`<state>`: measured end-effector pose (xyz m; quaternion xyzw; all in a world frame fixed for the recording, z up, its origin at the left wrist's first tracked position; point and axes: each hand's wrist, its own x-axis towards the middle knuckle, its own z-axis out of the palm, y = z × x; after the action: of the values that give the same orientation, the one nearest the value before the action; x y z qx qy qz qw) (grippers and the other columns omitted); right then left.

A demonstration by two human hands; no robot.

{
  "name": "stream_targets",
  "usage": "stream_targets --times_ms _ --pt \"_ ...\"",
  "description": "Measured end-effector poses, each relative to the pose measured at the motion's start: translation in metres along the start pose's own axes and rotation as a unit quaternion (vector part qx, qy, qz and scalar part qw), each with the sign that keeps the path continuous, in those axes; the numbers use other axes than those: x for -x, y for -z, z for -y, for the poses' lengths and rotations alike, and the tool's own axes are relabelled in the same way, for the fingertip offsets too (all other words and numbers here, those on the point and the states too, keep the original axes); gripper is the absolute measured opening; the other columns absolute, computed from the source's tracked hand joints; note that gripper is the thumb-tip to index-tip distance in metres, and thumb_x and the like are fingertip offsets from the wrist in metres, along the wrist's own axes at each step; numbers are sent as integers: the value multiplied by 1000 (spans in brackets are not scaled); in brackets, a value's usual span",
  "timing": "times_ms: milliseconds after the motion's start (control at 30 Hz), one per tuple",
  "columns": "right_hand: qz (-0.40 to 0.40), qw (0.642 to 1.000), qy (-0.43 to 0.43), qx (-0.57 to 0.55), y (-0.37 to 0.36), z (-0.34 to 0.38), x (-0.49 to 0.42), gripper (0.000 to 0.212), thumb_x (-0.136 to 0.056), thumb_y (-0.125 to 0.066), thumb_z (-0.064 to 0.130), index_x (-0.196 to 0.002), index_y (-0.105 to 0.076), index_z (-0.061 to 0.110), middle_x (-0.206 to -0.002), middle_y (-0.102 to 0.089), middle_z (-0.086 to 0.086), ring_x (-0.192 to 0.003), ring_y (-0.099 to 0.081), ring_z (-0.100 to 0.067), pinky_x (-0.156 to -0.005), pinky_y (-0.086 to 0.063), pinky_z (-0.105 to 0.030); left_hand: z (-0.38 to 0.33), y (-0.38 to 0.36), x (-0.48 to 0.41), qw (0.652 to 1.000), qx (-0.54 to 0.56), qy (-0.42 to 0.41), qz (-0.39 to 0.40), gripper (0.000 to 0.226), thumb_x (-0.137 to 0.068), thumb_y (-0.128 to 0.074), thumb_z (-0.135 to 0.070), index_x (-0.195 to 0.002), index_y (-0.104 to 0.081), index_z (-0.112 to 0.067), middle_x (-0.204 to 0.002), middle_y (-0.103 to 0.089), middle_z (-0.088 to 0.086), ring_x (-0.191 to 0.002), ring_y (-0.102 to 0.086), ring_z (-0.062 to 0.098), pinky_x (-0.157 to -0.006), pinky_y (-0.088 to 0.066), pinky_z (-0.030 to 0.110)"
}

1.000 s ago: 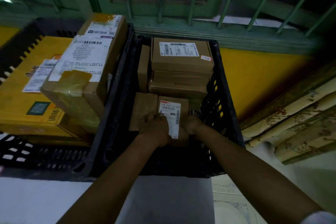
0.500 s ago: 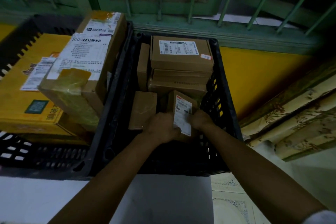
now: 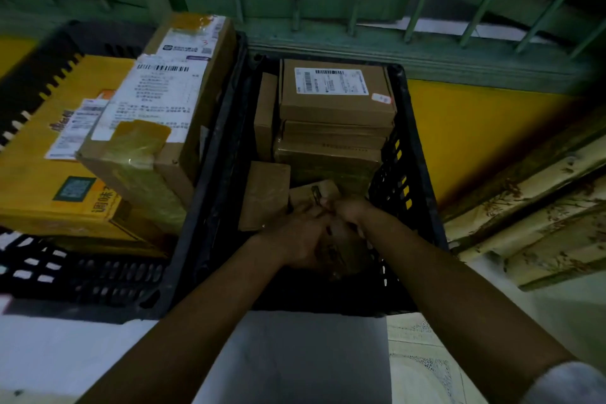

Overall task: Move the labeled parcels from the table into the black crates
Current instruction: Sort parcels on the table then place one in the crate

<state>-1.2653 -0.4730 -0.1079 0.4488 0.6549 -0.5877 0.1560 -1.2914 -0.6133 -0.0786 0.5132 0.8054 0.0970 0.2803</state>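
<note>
A: Going from the left side, what is changing at this moment?

B: In the left black crate [image 3: 49, 266] nothing is moving. The yellow box [image 3: 42, 154] and the big taped carton [image 3: 157, 115] are lying there just as they were one second ago. The change is happening in the right black crate [image 3: 418, 154].

A: With the small parcel?

B: Yes. The left hand [image 3: 295, 236] is gripping the small parcel [image 3: 310, 194] from the near side, with the fingers curling around it. The right hand [image 3: 347, 210] is pinching its right edge. One second ago its white label was facing up. Half a second ago it was standing tilted on its edge. Now only brown cardboard is showing, so the hands are turning it over.

A: Where is it sitting now?

B: It is sitting low in the near part of that crate, just beside the flat brown parcel [image 3: 265, 197] and in front of the stack of labeled parcels [image 3: 334, 92]. I cannot tell if it is touching the crate floor, because the hands are covering it.

A: What is this meaning for the task?

B: I am judging that this parcel is already inside the crate and the person is only fitting it into the free gap. Letting go is the step that is remaining. Both arms are reaching over the white counter [image 3: 295, 354].
</note>
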Motion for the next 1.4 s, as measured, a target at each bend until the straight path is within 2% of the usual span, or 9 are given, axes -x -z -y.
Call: stream_targets --times_ms 100,233,400,700,800,900,1067,1200,1400 --pt "-31 999 -3 -32 0 6 2 21 -96 -56 24 -109 -61 9 -106 -65 -14 -88 -62 -25 -70 -53 -31 -26 -9 -18 977 -194 52 78 87 -88 -53 -55 -152 -6 -19 -157 6 21 -144 2 42 -114 -11 59" --pt "-104 990 8 -90 7 8 0 18 -99 -47 13 -96 -63 7 -94 -61 -9 -70 -55 -16 -45 -41 -19 -42 -9 -37 957 -256 90 103 74 -98 -47 -38 -153 -1 -17 -157 12 21 -140 7 54 -111 -16 62" --pt "-53 988 37 -139 4 9 9 26 -99 -48 10 -122 -58 14 -111 -63 -9 -93 -60 -21 -73 -52 -29 -32 -6 -37 961 -240 117 67 80 -96 -46 -41 -152 4 -12 -159 12 16 -144 3 45 -112 -23 53" --pt "-44 987 94 -126 17 25 49 18 -100 -45 12 -109 -60 10 -99 -62 -10 -82 -59 -21 -66 -52 -30 -22 3 -39 945 -303 94 83 104 -82 -64 -53 -152 4 -19 -158 7 19 -144 -4 40 -115 -24 45" --pt "-156 941 257 -157 47 30 85 18 -96 -55 11 -111 -64 9 -103 -63 -4 -92 -58 -14 -75 -48 -18 -13 22 -28 991 -54 50 115 91 -81 -65 -55 -152 -20 -20 -156 -20 9 -141 -24 28 -115 -25 32" --pt "-227 885 331 -236 77 18 135 16 -97 -52 8 -91 -63 17 -91 -67 -6 -80 -64 -13 -72 -51 -18 -9 36 -18 977 213 32 -5 39 -94 -59 -25 -126 -57 -3 -128 -55 5 -97 -57 13 -82 -42 7" --pt "-313 848 284 -320 96 -29 190 16 -98 -49 11 -94 -63 16 -85 -69 -4 -75 -65 -14 -74 -50 -28 -71 45 -19 925 301 -132 -192 21 -98 -52 -17 -109 -67 -8 -112 -67 8 -106 -61 22 -93 -47 33" --pt "-390 810 245 -364 104 -93 234 14 -97 -51 13 -97 -65 14 -83 -71 -2 -78 -66 -17 -76 -50 -30 -162 27 -4 871 395 -277 -96 23 -101 -44 -19 -108 -65 -14 -106 -67 -2 -100 -65 8 -84 -49 20" --pt "-530 700 197 -436 124 -219 331 14 -95 -54 16 -97 -67 15 -83 -73 -3 -76 -69 -15 -77 -55 -30 -283 -46 17 835 465 -286 70 26 -101 -41 -16 -114 -62 -8 -102 -67 2 -83 -65 -1 -74 -49 11"
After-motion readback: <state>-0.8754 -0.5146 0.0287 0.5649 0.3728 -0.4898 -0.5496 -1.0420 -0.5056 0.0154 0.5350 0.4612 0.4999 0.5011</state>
